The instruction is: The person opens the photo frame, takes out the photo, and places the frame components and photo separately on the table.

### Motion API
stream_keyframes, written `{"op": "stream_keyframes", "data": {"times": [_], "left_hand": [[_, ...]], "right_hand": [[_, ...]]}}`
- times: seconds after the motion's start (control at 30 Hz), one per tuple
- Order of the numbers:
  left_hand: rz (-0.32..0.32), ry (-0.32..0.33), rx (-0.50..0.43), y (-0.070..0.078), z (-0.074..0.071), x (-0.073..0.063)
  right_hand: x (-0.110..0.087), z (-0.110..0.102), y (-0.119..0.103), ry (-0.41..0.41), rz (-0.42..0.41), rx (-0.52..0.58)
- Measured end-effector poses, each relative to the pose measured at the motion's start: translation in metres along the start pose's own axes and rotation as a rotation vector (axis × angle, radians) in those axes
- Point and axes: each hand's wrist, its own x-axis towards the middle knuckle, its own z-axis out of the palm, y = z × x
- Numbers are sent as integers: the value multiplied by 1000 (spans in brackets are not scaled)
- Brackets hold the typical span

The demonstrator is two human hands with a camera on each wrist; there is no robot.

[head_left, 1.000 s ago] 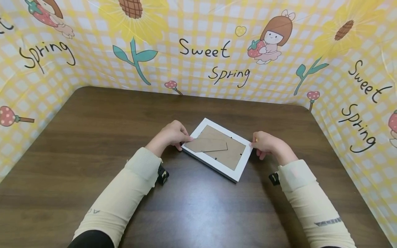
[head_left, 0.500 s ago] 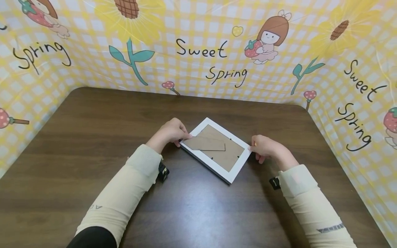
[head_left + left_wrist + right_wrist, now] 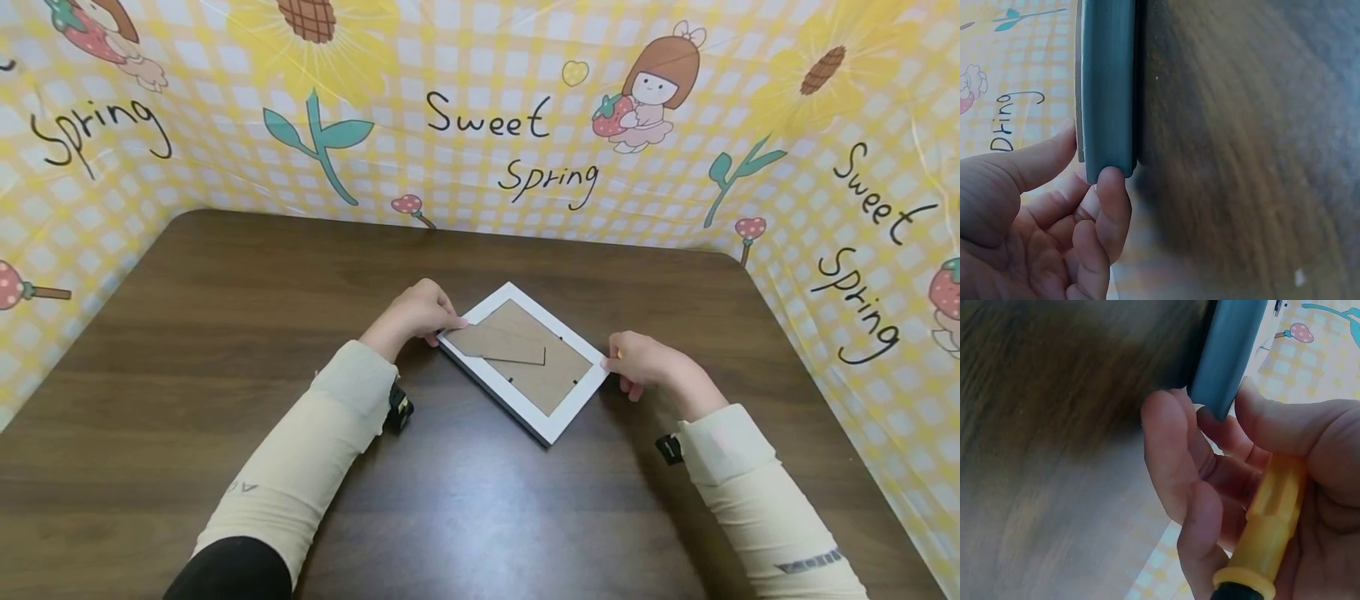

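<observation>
A white picture frame (image 3: 498, 381) lies face down, its brown backing (image 3: 558, 371) and easel stand flap (image 3: 510, 343) upward. At its left corner, my left hand (image 3: 420, 315) pinches it, thumb on top and a finger against the side. My right hand (image 3: 647, 360) grips the opposite corner between thumb and fingers. Tucked in the right palm is a yellow-handled tool (image 3: 1275, 512) with a black part below its collar, screwdriver-like; its far end is out of view. Small dark tabs dot the backing's edge.
The frame is on a brown wooden table (image 3: 300, 267). Yellow checked cloth (image 3: 480, 50) with printed flowers and lettering stands around the back and sides. Black wrist cameras sit under both cream sleeves (image 3: 337, 417).
Both hands have turned the frame a little clockwise in the head view: its left corner went away from me, its right corner nearer. Both grips have stayed on the corners.
</observation>
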Motion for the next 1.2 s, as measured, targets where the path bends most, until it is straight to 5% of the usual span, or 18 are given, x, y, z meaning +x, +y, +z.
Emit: {"op": "stream_keyframes", "data": {"times": [0.2, 0.37, 0.6, 0.7, 1.0, 1.2], "left_hand": [[18, -17, -39, -5, -1, -5], [-9, -18, -88, -16, -12, -27], [-24, -271, -374, -28, -5, -61], [-63, -298, -467, -29, 5, -70], [-170, -332, -521, -18, 30, -69], [-199, -368, -553, -10, 40, -61]], "right_hand": [[-1, -4, -4, 19, 50, -53], [6, -19, -15, 68, 46, -148], [28, -40, -45, 171, -20, -183], [40, -43, -61, 183, -59, -190], [65, -35, -87, 137, -98, -254], [73, -27, -90, 13, -118, -260]]}}
